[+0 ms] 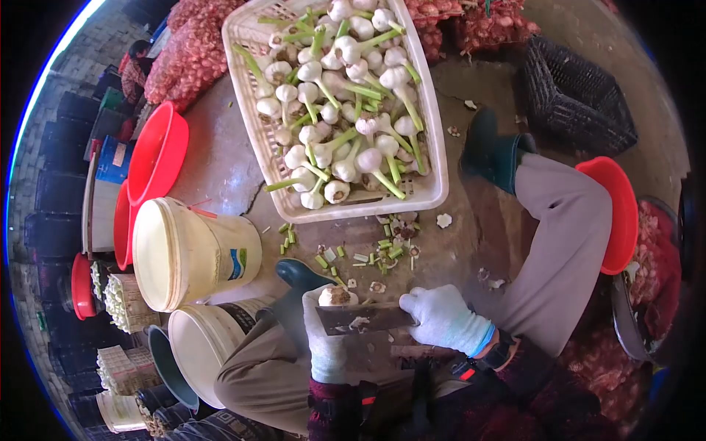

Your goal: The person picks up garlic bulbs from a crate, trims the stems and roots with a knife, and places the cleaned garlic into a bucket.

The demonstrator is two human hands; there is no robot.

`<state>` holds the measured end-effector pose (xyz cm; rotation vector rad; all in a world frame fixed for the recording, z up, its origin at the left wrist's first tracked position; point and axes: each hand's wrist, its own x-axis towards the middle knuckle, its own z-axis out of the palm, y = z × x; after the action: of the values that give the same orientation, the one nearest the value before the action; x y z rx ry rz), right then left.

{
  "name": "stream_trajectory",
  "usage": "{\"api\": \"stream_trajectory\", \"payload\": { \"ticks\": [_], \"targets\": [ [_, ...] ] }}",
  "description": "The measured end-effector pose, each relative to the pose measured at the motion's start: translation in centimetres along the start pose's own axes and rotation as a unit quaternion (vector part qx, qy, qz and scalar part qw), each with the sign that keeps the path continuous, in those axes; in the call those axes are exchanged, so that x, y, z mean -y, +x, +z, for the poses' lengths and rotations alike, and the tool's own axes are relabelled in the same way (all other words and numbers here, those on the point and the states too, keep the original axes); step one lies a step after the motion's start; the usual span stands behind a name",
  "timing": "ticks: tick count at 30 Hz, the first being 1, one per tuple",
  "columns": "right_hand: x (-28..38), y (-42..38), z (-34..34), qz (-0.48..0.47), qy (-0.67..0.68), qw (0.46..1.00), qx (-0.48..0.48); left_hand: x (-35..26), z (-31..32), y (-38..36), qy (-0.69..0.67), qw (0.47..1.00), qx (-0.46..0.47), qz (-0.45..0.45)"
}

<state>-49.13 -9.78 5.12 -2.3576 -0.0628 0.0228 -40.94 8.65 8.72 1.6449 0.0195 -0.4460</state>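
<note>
My left hand (323, 331), in a white glove, is closed round a garlic bulb (337, 296) whose cut root side faces up. My right hand (443, 317), gloved too, grips the end of a wide dark blade (368, 319). The blade lies across the front of my left hand, just below the bulb. Beyond both hands stands a white plastic crate (331, 213) heaped with garlic bulbs with short green stems. Cut green stem pieces (384, 253) and root trimmings lie on the floor between the crate and my hands.
White buckets (220, 246) and red basins (168, 147) stand at the left. A black crate (577, 99) is at the upper right, a red basin (614, 213) beside my right knee. Net sacks of garlic (195, 55) are piled behind. Another person (134, 73) sits far left.
</note>
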Motion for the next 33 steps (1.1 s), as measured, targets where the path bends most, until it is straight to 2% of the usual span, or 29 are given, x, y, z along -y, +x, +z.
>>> {"api": "stream_trajectory", "payload": {
  "ticks": [5,8,10,11,13,14,15,17,18,19,21,22,24,25,27,28,29,31,33],
  "targets": [
    [-1.4,0.7,2.2,0.013,0.021,1.0,0.018,0.7,0.6,0.7,-0.077,0.995,-0.023,-0.055],
    [-2.3,1.2,3.6,0.038,0.025,0.998,0.037,2.6,0.1,1.1,-0.113,0.992,-0.033,-0.043],
    [-2.9,1.4,4.7,0.051,0.016,0.997,0.057,1.6,0.8,0.8,-0.179,0.975,-0.058,-0.122],
    [-3.6,1.5,5.2,0.051,0.017,0.997,0.06,2.1,0.3,0.5,-0.178,0.974,-0.06,-0.124],
    [-6.1,2.0,6.2,0.221,-0.062,0.961,0.155,2.4,-0.9,0.5,-0.082,0.994,-0.003,0.075],
    [-7.8,1.4,7.0,0.244,-0.041,0.956,0.157,0.5,-0.3,0.5,-0.076,0.994,-0.03,0.079],
    [-7.0,1.9,6.3,0.267,-0.034,0.956,0.114,0.3,-0.7,1.0,-0.083,0.991,-0.029,0.099],
    [-4.7,2.1,4.5,0.291,0.011,0.956,0.042,1.0,-1.3,0.9,-0.183,0.979,-0.077,0.056],
    [-3.2,1.8,3.5,0.294,0.021,0.954,0.05,0.9,-1.3,0.7,-0.187,0.979,-0.072,0.034],
    [-2.1,1.5,3.0,0.3,0.039,0.95,0.083,0.4,-0.7,0.8,-0.13,0.988,-0.083,0.031],
    [-1.1,0.7,3.8,0.293,0.148,0.944,0.026,1.4,-0.7,1.3,-0.081,0.992,-0.088,0.043],
    [-0.7,0.9,3.9,0.293,0.148,0.944,0.027,1.4,-0.6,1.2,-0.081,0.992,-0.088,0.042],
    [0.7,1.7,3.9,0.222,0.294,0.923,-0.115,0.9,-0.2,1.1,-0.231,0.969,-0.087,-0.01],
    [1.6,2.2,3.3,0.222,0.295,0.923,-0.112,1.0,0.1,1.5,-0.23,0.969,-0.089,-0.01],
    [2.8,3.1,2.2,0.162,0.456,0.854,-0.188,1.2,0.7,2.1,-0.265,0.958,-0.104,-0.039],
    [1.7,3.3,3.0,0.178,0.366,0.906,-0.121,1.8,0.9,2.0,-0.375,0.925,-0.031,-0.055],
    [0.4,3.8,5.1,0.214,0.299,0.928,-0.055,3.2,0.9,1.8,-0.372,0.926,-0.033,-0.058],
    [-4.7,1.7,10.7,0.302,0.176,0.927,0.137,4.8,-0.3,2.7,-0.439,0.897,-0.012,-0.057],
    [-4.7,1.4,10.2,0.285,0.244,0.923,0.082,0.5,-1.2,2.4,-0.496,0.851,-0.146,-0.094]
  ]
}}
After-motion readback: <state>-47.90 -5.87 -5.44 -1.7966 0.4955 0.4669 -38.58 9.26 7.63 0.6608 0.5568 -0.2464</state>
